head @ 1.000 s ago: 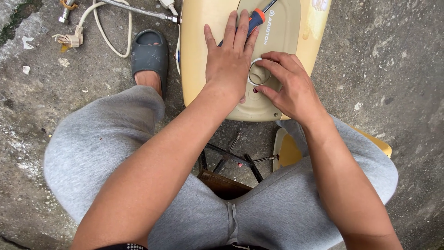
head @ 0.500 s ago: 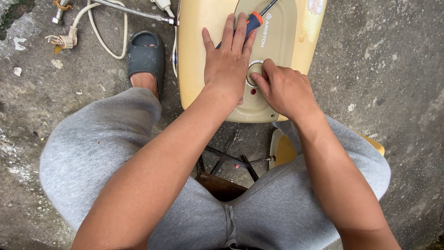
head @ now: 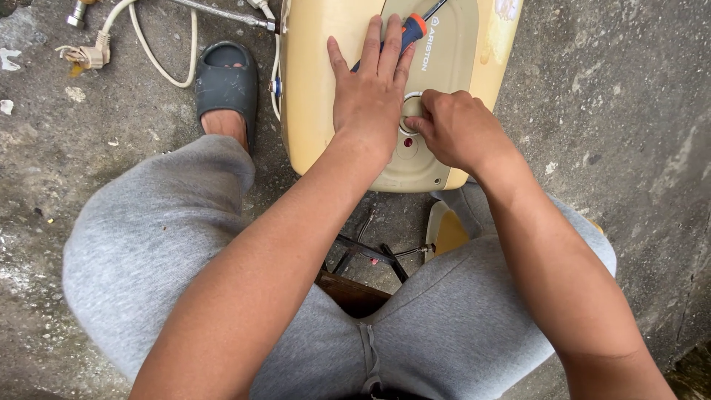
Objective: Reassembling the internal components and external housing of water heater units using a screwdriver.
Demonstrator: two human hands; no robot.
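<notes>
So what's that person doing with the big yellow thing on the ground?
A person in grey trousers sits over a cream-yellow appliance casing lying on the concrete floor. The left hand presses flat on it, fingers over an orange and blue screwdriver. The right hand pinches at a round dial on the front panel. A foot in a dark slipper rests beside it, near a white cord.

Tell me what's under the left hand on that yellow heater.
Under the left hand lies a screwdriver; only its orange-and-blue handle end and dark shaft show past the fingertips. The rest is covered, as is the yellow heater panel beneath the palm.
</notes>
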